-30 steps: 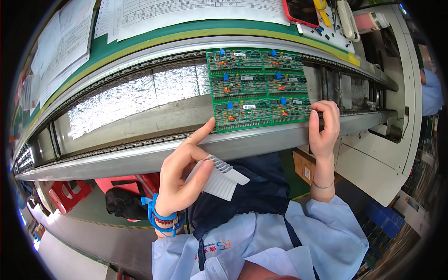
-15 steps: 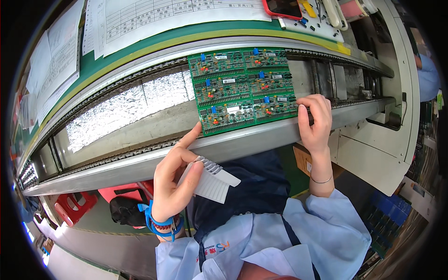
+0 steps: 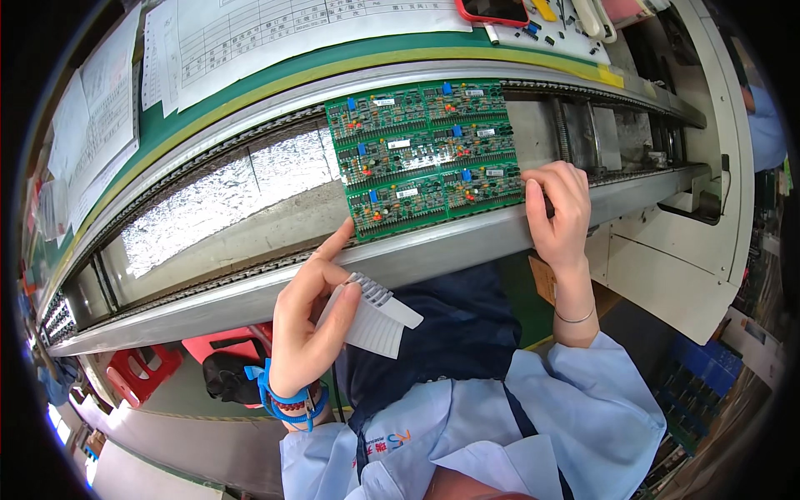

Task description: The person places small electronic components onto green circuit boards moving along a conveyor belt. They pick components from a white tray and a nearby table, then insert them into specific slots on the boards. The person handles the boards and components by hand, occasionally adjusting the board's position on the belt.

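A green circuit board panel point(image 3: 425, 154), made of several like sections with blue parts and small white labels, lies across the two conveyor rails. My left hand point(image 3: 312, 312) pinches a folded strip of white label stickers point(image 3: 379, 325) between thumb and curled fingers. Its index finger stretches out to the board's near left corner. At the board's right edge, near the front rail, is my right hand point(image 3: 560, 208), its fingers curled and the index fingertip against the edge. The thumb lies beside that fingertip.
The metal front rail point(image 3: 250, 293) runs between me and the board. Shiny foil point(image 3: 237, 196) lies between the rails at left. Beyond are printed sheets point(image 3: 308, 42), a red-cased phone point(image 3: 493, 10) and small loose parts. A pale machine housing point(image 3: 650, 275) stands at right, a red stool point(image 3: 146, 373) below left.
The view has shifted slightly, so the board and papers appear a little further left. Both hands keep their places at the board, and the label strip stays in my left hand.
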The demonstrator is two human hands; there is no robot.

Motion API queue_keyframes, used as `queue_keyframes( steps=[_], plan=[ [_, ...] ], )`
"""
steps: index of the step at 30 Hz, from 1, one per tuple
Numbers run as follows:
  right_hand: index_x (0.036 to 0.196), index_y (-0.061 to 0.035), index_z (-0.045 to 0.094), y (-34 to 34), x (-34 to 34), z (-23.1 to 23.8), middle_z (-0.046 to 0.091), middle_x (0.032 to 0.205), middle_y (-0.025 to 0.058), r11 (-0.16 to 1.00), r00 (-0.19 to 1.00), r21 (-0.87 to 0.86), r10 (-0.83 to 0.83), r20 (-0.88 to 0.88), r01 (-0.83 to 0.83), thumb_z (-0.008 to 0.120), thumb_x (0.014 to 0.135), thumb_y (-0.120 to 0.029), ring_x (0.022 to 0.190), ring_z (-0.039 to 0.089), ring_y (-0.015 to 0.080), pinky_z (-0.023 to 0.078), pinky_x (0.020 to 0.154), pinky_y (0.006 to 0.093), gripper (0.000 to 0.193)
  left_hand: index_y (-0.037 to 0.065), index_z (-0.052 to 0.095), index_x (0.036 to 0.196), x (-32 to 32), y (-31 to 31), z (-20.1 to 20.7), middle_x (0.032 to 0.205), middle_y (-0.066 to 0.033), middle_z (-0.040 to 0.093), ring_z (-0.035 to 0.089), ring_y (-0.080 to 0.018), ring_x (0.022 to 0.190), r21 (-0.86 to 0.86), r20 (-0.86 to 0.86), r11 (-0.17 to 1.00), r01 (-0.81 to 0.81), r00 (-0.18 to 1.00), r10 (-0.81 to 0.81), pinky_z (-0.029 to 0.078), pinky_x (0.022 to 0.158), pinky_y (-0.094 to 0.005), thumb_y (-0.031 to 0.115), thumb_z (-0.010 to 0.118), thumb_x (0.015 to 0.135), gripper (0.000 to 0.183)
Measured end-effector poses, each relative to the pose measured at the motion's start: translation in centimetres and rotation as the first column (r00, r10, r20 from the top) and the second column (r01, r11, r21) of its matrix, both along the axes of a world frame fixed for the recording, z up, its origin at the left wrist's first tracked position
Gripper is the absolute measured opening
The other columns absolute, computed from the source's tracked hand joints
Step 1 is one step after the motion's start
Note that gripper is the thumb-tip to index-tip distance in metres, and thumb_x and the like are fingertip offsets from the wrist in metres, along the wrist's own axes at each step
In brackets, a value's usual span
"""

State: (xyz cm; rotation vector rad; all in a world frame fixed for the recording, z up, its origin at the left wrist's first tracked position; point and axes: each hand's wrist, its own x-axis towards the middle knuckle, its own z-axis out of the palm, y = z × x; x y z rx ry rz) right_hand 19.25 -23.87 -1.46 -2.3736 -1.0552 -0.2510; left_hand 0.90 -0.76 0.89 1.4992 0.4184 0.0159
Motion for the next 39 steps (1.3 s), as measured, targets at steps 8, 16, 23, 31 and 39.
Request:
queue_keyframes(
  steps=[8, 16, 23, 31, 39],
  plan=[
    [0.076, -0.0033, 0.059, -0.02, -0.01, -0.05, 0.056, 0.074, 0.0051, 1.0, 1.0, 0.001, -0.003, 0.001, 0.003, 0.059, 0.079, -0.011, 0.069, 0.052, 0.0222, 0.036, 0.067, 0.0322, 0.009, -0.002, 0.051, 0.078, 0.02, -0.07, -0.27, 0.125, -0.0325, 0.045, 0.047, -0.0179, 0.114, 0.015, 0.03, 1.0, 0.002, 1.0, -0.002, 0.039, 0.082, -0.0239, -0.001, 0.053, 0.082, 0.004],
    [0.075, -0.0033, 0.058, -0.05, -0.02, -0.13, 0.056, 0.073, 0.0052, 1.0, 1.0, 0.003, -0.014, 0.0, 0.014, 0.059, 0.078, -0.011, 0.069, 0.052, 0.0226, 0.036, 0.067, 0.0325, 0.008, -0.002, 0.051, 0.078, 0.01, 0.03, -0.13, 0.122, -0.0317, 0.048, 0.041, -0.023, 0.123, -0.011, 0.015, 1.0, 0.013, 1.0, -0.013, 0.038, 0.081, -0.0235, -0.001, 0.054, 0.082, 0.005],
    [0.074, -0.0035, 0.058, -0.06, -0.04, -0.28, 0.055, 0.072, 0.0056, 1.0, 1.0, 0.001, -0.028, 0.001, 0.028, 0.059, 0.078, -0.01, 0.067, 0.051, 0.023, 0.036, 0.066, 0.0326, 0.008, 0.001, 0.047, 0.078, 0.04, -0.02, 0.33, 0.129, -0.0251, 0.046, 0.044, -0.0176, 0.116, 0.014, -0.069, 0.999, 0.045, 0.997, -0.043, 0.029, 0.097, -0.0279, -0.002, 0.048, 0.083, 0.006],
    [0.075, -0.0037, 0.058, 0.11, -0.06, -0.49, 0.053, 0.07, 0.0054, 0.997, 0.997, -0.001, -0.075, -0.007, 0.075, 0.058, 0.08, -0.01, 0.067, 0.051, 0.0216, 0.036, 0.066, 0.0318, 0.008, 0.0, 0.048, 0.079, 0.14, -0.14, 0.15, 0.126, -0.0259, 0.049, 0.048, -0.0069, 0.086, 0.076, -0.035, 0.997, 0.033, 0.999, -0.031, 0.036, 0.075, -0.0229, -0.001, 0.049, 0.084, 0.005],
    [0.1, 0.0, 0.055, 0.46, -0.5, -0.37, 0.053, 0.08, 0.0088, 0.963, 0.964, 0.099, -0.241, -0.115, 0.252, 0.052, 0.084, -0.007, 0.072, 0.051, 0.0199, 0.042, 0.072, 0.0328, 0.017, -0.001, 0.049, 0.082, -0.2, 0.16, -0.38, 0.124, -0.0246, 0.049, 0.05, -0.0036, 0.067, 0.018, 0.072, 0.999, -0.05, 0.996, 0.048, 0.04, 0.059, -0.0211, -0.002, 0.05, 0.085, 0.004]
  ],
)
